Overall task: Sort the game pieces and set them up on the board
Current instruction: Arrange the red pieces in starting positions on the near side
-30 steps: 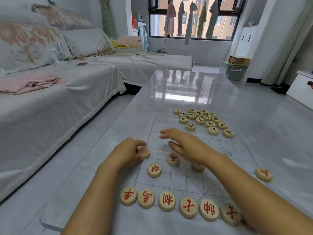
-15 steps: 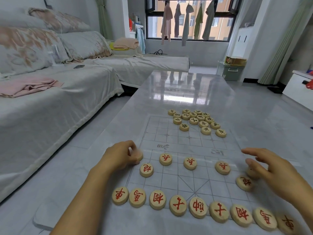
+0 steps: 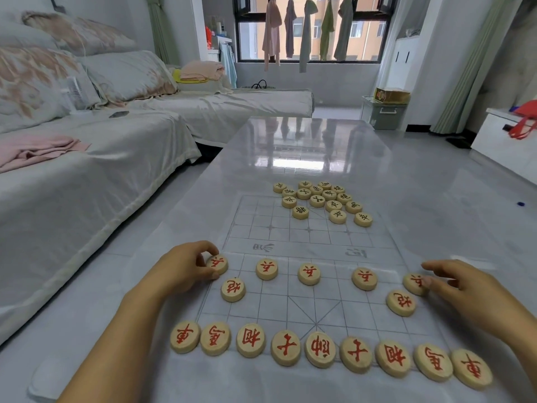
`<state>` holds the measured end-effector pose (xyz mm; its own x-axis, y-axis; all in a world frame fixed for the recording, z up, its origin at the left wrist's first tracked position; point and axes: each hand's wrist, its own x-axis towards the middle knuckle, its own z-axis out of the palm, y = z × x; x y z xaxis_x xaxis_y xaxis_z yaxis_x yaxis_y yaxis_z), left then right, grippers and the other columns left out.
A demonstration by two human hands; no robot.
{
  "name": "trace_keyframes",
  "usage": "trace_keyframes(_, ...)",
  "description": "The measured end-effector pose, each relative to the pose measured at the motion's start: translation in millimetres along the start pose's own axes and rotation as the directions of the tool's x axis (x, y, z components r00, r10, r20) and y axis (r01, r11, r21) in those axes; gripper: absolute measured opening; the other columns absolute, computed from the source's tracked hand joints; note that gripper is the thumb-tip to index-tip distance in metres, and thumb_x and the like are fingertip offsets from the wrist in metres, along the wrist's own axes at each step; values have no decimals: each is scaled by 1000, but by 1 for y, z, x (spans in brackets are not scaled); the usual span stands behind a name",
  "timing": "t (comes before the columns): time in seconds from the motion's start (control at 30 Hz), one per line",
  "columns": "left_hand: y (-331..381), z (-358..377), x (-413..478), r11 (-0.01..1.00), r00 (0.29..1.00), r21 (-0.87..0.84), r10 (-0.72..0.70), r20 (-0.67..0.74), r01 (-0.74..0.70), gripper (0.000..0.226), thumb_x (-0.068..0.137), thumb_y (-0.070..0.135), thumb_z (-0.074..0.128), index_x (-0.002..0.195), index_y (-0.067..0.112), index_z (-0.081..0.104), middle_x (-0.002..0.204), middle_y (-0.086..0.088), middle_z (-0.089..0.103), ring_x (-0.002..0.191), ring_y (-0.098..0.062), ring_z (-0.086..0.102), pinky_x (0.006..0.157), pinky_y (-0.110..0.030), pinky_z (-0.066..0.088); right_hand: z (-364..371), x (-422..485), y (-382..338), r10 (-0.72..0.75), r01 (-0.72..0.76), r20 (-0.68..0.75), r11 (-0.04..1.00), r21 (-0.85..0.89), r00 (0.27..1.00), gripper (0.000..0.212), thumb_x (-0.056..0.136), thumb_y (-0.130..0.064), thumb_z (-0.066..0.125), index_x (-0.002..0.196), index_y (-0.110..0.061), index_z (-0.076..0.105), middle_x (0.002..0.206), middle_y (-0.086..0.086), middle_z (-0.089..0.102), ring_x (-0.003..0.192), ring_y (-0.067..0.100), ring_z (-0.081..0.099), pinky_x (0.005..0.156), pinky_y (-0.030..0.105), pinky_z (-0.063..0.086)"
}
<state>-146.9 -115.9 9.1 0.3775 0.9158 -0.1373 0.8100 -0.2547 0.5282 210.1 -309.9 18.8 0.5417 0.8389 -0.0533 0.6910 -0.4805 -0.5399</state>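
A pale plastic board [image 3: 290, 237] with a printed grid lies on the glossy table. Red-lettered wooden discs fill the near row [image 3: 319, 349], two cannons sit above it, and a row of soldier discs [image 3: 309, 273] runs across the middle. My left hand [image 3: 186, 269] pinches the leftmost red soldier [image 3: 218, 263] between thumb and fingers. My right hand [image 3: 465, 289] touches the rightmost red soldier [image 3: 415, 283] with its fingertips. Black-lettered discs [image 3: 322, 200] lie in a loose heap at the board's far end.
The table [image 3: 305, 146] stretches away towards a window with hanging clothes. A grey covered sofa [image 3: 87, 170] runs along the left. A green bin [image 3: 383, 113] and white cabinet [image 3: 505, 141] stand at the right, off the table.
The camera has tilted and moved closer. My right hand has swung from the board's middle to its right edge and set down a soldier. My left hand stays at the leftmost soldier.
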Motion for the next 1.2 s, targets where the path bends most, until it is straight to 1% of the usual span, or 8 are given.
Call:
trace_keyframes(0.13, 1, 0, 0, 1000, 1000, 10, -7, 3, 7, 26, 82, 25, 68, 102, 31, 53, 79, 3, 56, 72, -13, 51, 64, -24, 39, -2, 0, 6, -2, 2, 25, 1000, -6, 1000, 39, 87, -31, 57, 124, -18, 54, 126, 5, 55, 102, 15, 49, 93, 35, 40)
trace_keyframes(0.27, 1, 1, 0, 1000, 1000, 16, -20, 13, 20, 29, 81, 26, 68, 105, 30, 53, 81, 2, 56, 75, -15, 53, 66, -25, 40, 0, 1, 12, -23, 24, 28, 999, -34, 999, 42, 88, -27, 57, 128, -17, 51, 129, 5, 54, 113, 21, 51, 93, 32, 40)
trace_keyframes(0.33, 2, 1, -1, 999, 1000, 30, -22, 10, 22, 29, 81, 26, 68, 106, 30, 52, 80, 3, 55, 75, -14, 52, 66, -25, 39, 1, 1, 14, -45, 46, 22, 998, -52, 999, 44, 88, -26, 58, 130, -17, 49, 131, 4, 52, 115, 20, 51, 93, 29, 39)
trace_keyframes(0.43, 4, 3, -1, 998, 1000, 54, -20, 0, 20, 31, 82, 26, 67, 109, 29, 53, 79, 4, 54, 74, -14, 51, 68, -25, 37, 4, 2, 16, -73, 74, 11, 995, -68, 997, 49, 87, -30, 59, 133, -19, 46, 133, 3, 50, 118, 19, 49, 92, 27, 37)
trace_keyframes(0.57, 4, 4, 0, 997, 1000, 77, -22, -7, 22, 35, 82, 28, 67, 114, 26, 53, 78, 5, 52, 74, -13, 49, 68, -25, 36, 6, 2, 16, -101, 102, 14, 988, -114, 995, 53, 87, -36, 57, 136, -21, 43, 133, 0, 49, 120, 18, 45, 95, 29, 37)
trace_keyframes(0.7, 2, 3, 0, 998, 1000, 62, -26, -1, 27, 37, 81, 27, 68, 115, 25, 53, 79, 4, 54, 75, -12, 50, 65, -24, 36, 8, 4, 17, -126, 126, 12, 979, -163, 992, 54, 87, -38, 58, 136, -21, 42, 136, 0, 47, 125, 19, 41, 100, 32, 36)
trace_keyframes(0.93, 0, 4, 1, 998, 1000, 65, -18, -11, 19, 39, 81, 27, 68, 117, 25, 52, 80, 4, 55, 74, -12, 51, 63, -23, 37, 11, 8, 21, -130, 130, 13, 972, -197, 991, 54, 86, -37, 59, 134, -19, 43, 134, 0, 47, 123, 18, 41, 99, 30, 36)
trace_keyframes(1.2, -5, 2, -1, 999, 999, 28, -38, 2, 38, 45, 79, 29, 70, 119, 26, 50, 85, -1, 59, 79, -16, 56, 68, -24, 42, 11, 8, 25, -128, 131, 23, 977, -167, 991, 53, 85, -38, 61, 132, -19, 45, 134, -1, 45, 122, 17, 39, 99, 30, 35)
